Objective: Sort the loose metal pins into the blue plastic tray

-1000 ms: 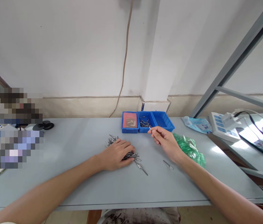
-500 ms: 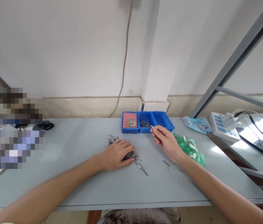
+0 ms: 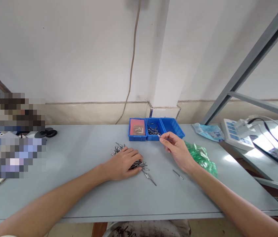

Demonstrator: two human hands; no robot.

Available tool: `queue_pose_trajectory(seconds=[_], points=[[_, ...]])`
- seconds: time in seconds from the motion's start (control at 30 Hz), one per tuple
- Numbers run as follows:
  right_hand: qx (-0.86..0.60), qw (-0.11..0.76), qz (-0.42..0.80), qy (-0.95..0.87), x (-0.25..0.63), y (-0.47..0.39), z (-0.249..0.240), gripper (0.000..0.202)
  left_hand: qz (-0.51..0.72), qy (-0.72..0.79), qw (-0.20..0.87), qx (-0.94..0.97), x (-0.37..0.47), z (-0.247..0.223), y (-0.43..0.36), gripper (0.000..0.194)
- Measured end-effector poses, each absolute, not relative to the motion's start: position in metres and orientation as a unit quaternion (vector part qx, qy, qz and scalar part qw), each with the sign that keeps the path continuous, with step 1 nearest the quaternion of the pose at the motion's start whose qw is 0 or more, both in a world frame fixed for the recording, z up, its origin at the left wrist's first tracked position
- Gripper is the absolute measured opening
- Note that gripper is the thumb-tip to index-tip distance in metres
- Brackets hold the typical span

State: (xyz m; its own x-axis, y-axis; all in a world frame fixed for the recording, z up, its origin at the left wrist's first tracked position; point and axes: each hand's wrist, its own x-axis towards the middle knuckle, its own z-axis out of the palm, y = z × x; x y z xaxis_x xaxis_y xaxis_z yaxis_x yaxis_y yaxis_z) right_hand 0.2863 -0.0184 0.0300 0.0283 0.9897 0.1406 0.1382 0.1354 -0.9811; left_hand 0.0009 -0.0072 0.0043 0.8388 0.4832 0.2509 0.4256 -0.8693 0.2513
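Observation:
My left hand [image 3: 125, 163] rests over a pile of metal rivets [image 3: 137, 164], its fingers spread and curved over them. More of the pile shows beyond the knuckles. My right hand [image 3: 177, 148] is pinched on a small metal rivet [image 3: 159, 135], at the front edge of the middle blue bin [image 3: 153, 138]. Several rivets lie inside that bin. One loose rivet [image 3: 177, 174] lies on the table below my right hand, and another [image 3: 150, 178] points away from the pile.
The left blue bin [image 3: 137, 138] holds a pink piece and a small clear bag. Beside it on the right stands another blue bin [image 3: 173, 128]. Green plastic [image 3: 200, 156], a blue packet [image 3: 209, 131] and a power strip [image 3: 236, 135] lie further right.
The fingers of my right hand have shifted slightly, and the rivet's tip now sits a little further left. My left hand has stayed in place.

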Motion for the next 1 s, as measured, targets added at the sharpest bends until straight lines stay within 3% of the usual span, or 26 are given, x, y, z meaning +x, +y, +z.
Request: queue_pose_trajectory(seconds=[0.27, 0.43, 1.0], points=[[-0.512, 0.490, 0.275, -0.650, 0.2846, -0.0166, 0.0236, 0.022, 0.156, 0.240, 0.093, 0.954, 0.0004, 0.0041, -0.0074, 0.020], [-0.502, 0.476, 0.245, -0.679, 0.2816, -0.0200, 0.0238, 0.013, 0.156, 0.238, 0.099, 0.954, 0.0005, 0.0048, -0.0074, 0.020], [-0.475, 0.451, 0.448, -0.608, 0.2806, -0.0211, 0.0323, 0.036, 0.156, 0.238, 0.094, 0.954, 0.0004, 0.0045, -0.0072, 0.020]])
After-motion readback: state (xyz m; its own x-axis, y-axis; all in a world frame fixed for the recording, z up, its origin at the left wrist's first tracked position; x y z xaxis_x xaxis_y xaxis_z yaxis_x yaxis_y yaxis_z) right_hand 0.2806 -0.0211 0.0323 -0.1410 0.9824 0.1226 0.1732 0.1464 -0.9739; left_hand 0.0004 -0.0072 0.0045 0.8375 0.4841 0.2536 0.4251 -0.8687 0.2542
